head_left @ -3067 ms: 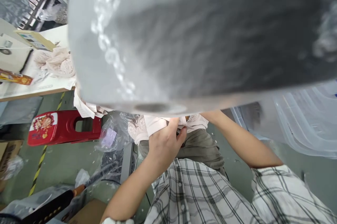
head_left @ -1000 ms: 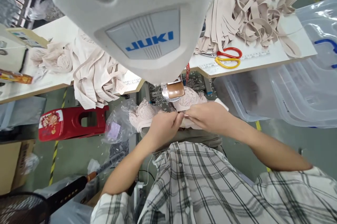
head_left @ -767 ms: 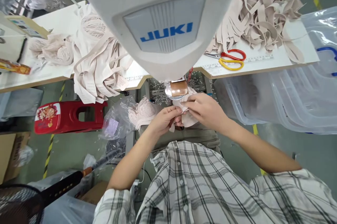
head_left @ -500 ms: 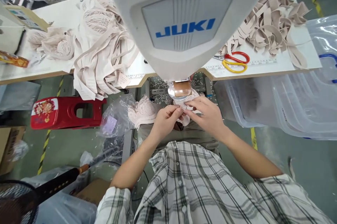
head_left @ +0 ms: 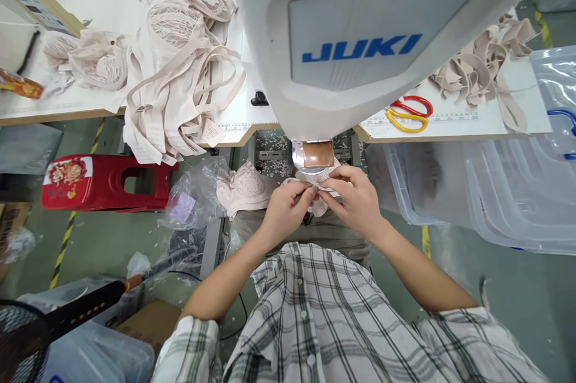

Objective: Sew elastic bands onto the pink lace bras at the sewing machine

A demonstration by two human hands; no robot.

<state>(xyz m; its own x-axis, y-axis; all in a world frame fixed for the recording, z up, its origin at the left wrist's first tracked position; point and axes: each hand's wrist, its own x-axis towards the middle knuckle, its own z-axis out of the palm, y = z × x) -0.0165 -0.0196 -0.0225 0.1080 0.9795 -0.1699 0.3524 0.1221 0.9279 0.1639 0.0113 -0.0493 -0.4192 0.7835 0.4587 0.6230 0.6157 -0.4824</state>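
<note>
A pale pink lace garment [head_left: 245,188] hangs in front of my lap, just below the grey JUKI sewing machine head [head_left: 360,41]. My left hand [head_left: 285,209] and my right hand [head_left: 355,200] meet at one end of it, fingers pinched on a small folded piece under the machine's metal foot [head_left: 315,158]. The fingertips of both hands touch each other there. Part of the fabric is hidden behind my hands.
A heap of pink lace garments and straps [head_left: 180,65] lies on the white table [head_left: 90,17] at left; pink strips [head_left: 481,65] and red and yellow scissors [head_left: 409,113] at right. Clear plastic bins [head_left: 508,179] stand right, a red stool [head_left: 103,182] left.
The view has pulled back from under the machine head. My hands rose a little and came together, pinching the fabric end right below the machine's foot.
</note>
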